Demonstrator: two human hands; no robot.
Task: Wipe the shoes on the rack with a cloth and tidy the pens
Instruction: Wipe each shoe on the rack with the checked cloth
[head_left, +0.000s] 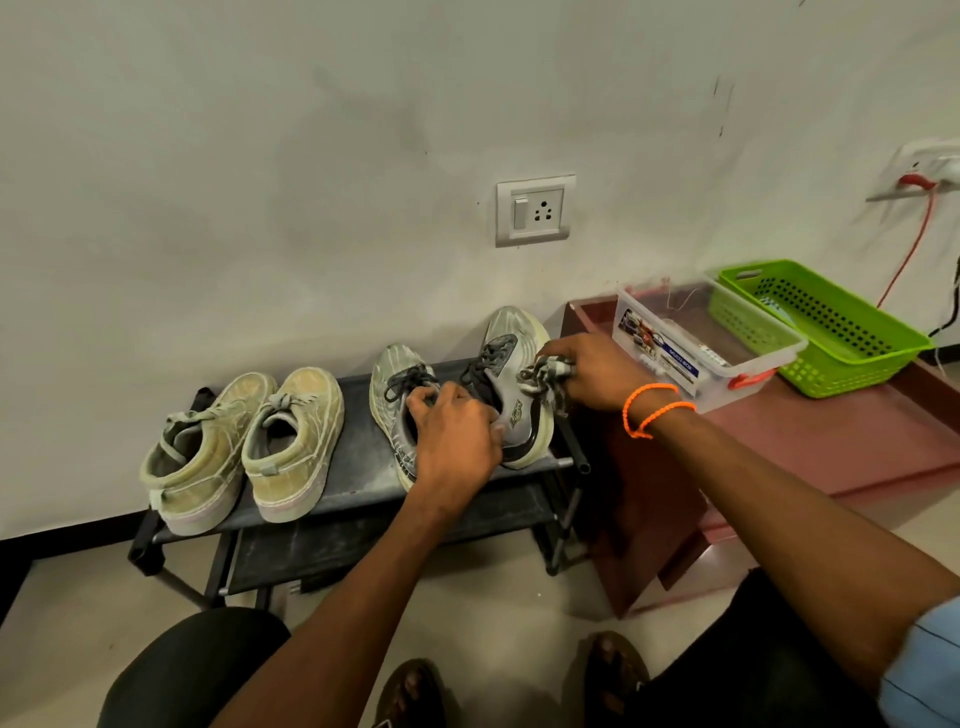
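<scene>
Head view: grey trainer steadied on the rack as the cloth goes to work

Head camera looks down on a person crouched at a low black shoe rack (363, 483) set against a scuffed white wall (260, 182). On its top shelf, the left hand (457, 436) curls over the heel and collar of the right-hand grey trainer (524, 415), which is tipped onto its side so the sole faces right, while the right hand (597, 371), orange bands at the wrist, has its fingers closed round a bunched striped cloth (543, 376) pressed to the shoe's upper edge. Its partner, the left grey trainer (395, 395), lies flat just beside it, partly under the left hand. A pair of dusty beige canvas shoes (244, 447) sits further left on the same shelf, heels toward the camera.

The trainer looks light, with a soft mesh upper and a stiffer foam sole, so the firm heel counter seems the sensible place to hold while wiping; loose laces could snag the cloth. The cloth is limp and will wad rather than slide unless kept bunched in the fingers.

Right of the rack stands a dark red low table (857, 441) carrying a clear plastic box (691, 358) with orange latches and, behind it, a green perforated basket (831, 322). No pens can be made out; the box contents are too blurred to name. A switch-and-socket plate (535, 210) is on the wall above the shoes, and a red cable (914, 244) drops from another outlet at far right. Pale floor and sandalled feet fill the foreground
</scene>
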